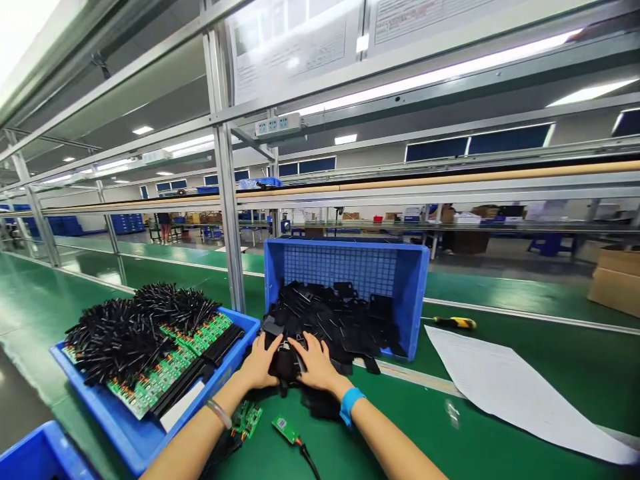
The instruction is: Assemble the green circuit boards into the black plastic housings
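My left hand (260, 362) and my right hand (319, 363) are close together at the front of a blue bin lying on its side. Their fingers curl around a clump of black plastic pieces (286, 365), thumbs pointing towards each other. Between the thumbs a small pale spot shows; what it is cannot be made out. A heap of flat black pieces (330, 320) spills out of the blue bin (421, 293) towards my hands. Below my wrists lie a green circuit board (286, 430) with a black cable and more small boards (250, 419), partly hidden by my left forearm.
To the left, a blue tray (127, 440) holds green boards (145, 389) with bundled black cables (120, 333). A white paper sheet (505, 380), a yellow-black screwdriver (455, 323) and a small clear plastic scrap (453, 413) lie right. A metal post (231, 220) rises behind.
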A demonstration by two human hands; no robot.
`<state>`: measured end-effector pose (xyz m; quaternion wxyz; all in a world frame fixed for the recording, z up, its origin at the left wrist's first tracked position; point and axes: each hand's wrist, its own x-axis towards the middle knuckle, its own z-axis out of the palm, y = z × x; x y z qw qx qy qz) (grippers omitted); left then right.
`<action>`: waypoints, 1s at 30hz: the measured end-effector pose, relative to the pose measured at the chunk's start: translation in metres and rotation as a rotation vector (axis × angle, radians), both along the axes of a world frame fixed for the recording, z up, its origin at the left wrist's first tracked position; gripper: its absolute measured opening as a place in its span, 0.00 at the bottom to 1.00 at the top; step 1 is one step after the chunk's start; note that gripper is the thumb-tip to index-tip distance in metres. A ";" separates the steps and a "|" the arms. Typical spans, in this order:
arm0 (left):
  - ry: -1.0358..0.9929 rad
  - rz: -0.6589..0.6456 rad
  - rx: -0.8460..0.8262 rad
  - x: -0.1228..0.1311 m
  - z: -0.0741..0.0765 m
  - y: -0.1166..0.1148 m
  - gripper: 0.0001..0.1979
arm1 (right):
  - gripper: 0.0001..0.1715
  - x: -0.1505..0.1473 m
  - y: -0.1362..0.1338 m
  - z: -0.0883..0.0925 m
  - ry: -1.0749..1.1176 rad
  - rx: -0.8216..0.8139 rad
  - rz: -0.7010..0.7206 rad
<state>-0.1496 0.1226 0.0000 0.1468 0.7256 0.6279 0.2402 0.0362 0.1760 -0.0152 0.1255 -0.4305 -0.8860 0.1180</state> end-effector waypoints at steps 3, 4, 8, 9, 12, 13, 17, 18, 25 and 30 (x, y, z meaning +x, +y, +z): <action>0.075 0.035 -0.064 0.007 0.002 0.012 0.57 | 0.55 0.007 0.001 0.009 -0.045 -0.041 0.031; 0.105 0.042 -0.084 0.007 0.006 0.015 0.60 | 0.57 0.010 -0.002 0.016 -0.050 -0.045 0.033; 0.211 0.079 -0.105 0.004 0.026 0.019 0.52 | 0.48 0.024 -0.039 0.041 -0.021 0.084 -0.039; 0.232 0.099 -0.088 0.004 0.030 0.017 0.45 | 0.40 0.025 -0.055 0.043 -0.003 0.128 -0.058; 0.273 0.139 -0.010 0.014 0.041 0.007 0.30 | 0.23 0.022 -0.109 0.035 -0.028 0.142 -0.051; 0.278 0.132 0.018 0.021 0.044 0.002 0.28 | 0.23 0.020 -0.126 0.028 -0.076 0.103 -0.035; 0.260 -0.014 0.092 0.050 0.048 -0.017 0.22 | 0.17 0.028 -0.165 0.001 -0.168 0.016 0.004; 0.249 -0.075 0.096 0.056 0.048 -0.022 0.19 | 0.16 0.038 -0.169 -0.002 -0.114 0.004 0.017; 0.169 -0.565 0.065 0.099 0.024 -0.048 0.31 | 0.11 0.147 -0.161 0.008 0.711 -0.651 0.006; 0.079 -0.682 0.041 0.138 -0.002 -0.047 0.35 | 0.24 0.184 -0.149 0.003 1.011 -0.601 -0.201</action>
